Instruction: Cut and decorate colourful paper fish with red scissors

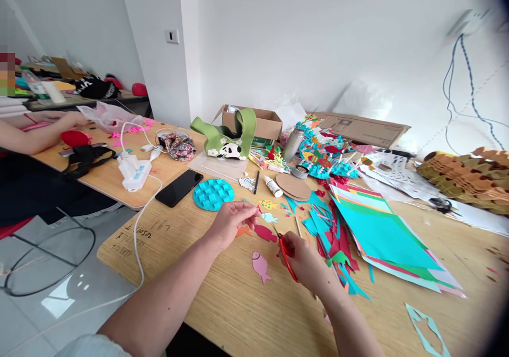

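My right hand (304,259) is closed round the red-handled scissors (284,253), blades pointing up and left. Close to the blade tips, my left hand (234,221) pinches a small red piece of paper (258,208) between thumb and fingertips. Around the hands lie paper fish: a pink one (260,266), a dark red one (264,233), a light blue one (269,217) and a yellow spotted one (268,204). An orange paper shape (243,231) is partly covered by my left hand. Left of these sits a blue woven paper disc (213,194).
Coloured paper sheets (401,240) are stacked right, beside blue and red scraps (318,221). A glue bottle (273,186), cardboard discs (293,186), black phone (179,188) and green panda bag (230,139) stand farther back. A power strip (134,172) trails its cable leftward. Another person's arms (40,126) rest far left.
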